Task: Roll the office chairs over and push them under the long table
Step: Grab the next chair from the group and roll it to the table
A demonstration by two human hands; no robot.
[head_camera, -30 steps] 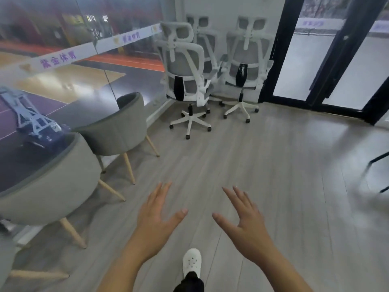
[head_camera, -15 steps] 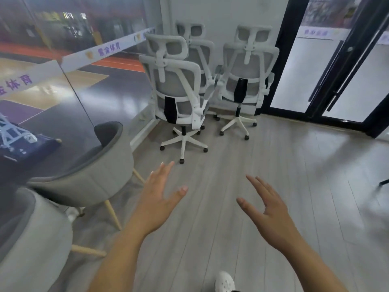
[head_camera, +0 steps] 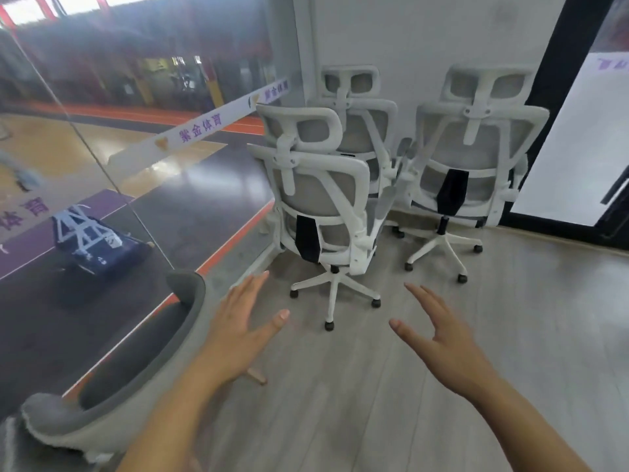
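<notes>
grey tub chair (head_camera: pixel 136 369) sits by the glass at the floor's left edge; left hand (head_camera: pixel 238 332) and right hand (head_camera: pixel 442 342) reach forward, fingers spread, holding nothing; three white office chairs (head_camera: pixel 323 199) cluster in the far corner, bases nearly touching, so pulling one may snag the others' casters

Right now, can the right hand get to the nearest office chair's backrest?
Probably yes: the right hand is open and empty, with bare floor between it and the nearest office chair. It isn't touching yet.
</notes>
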